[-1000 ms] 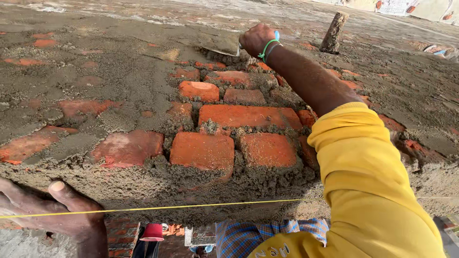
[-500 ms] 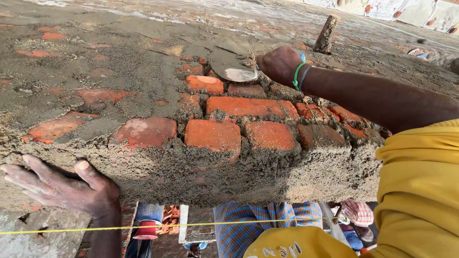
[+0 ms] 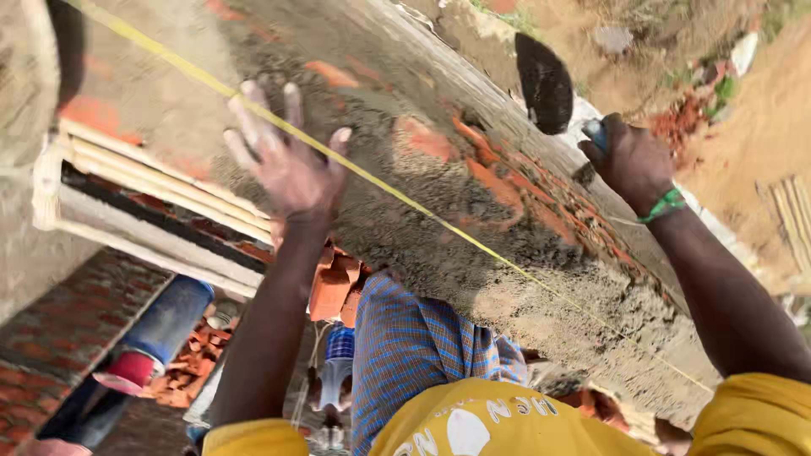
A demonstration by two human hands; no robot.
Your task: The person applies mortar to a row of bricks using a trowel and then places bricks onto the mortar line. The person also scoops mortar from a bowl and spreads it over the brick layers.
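My right hand (image 3: 629, 160), with a green band at the wrist, is closed on the blue handle of a trowel. The dark trowel blade (image 3: 545, 84) points up, clear of the wall top. My left hand (image 3: 283, 160) is spread open with mortar-dusted fingers, held at the grey mortar face of the brick wall (image 3: 473, 211). A taut yellow string line (image 3: 405, 201) runs diagonally along the wall and crosses over my left hand's fingers. Red bricks show through the wet mortar near my right hand.
Below the wall lie broken red brick pieces (image 3: 334, 287) and a blue cylinder with a red end (image 3: 152, 338). A white slatted frame (image 3: 144, 211) sits at the left. Sandy ground with rubble (image 3: 743, 127) spreads beyond the wall at the right.
The view has tilted sharply. My right hand has lifted the trowel off the wall top. My left hand has risen from the wall's lower edge and now spreads open at the string line.
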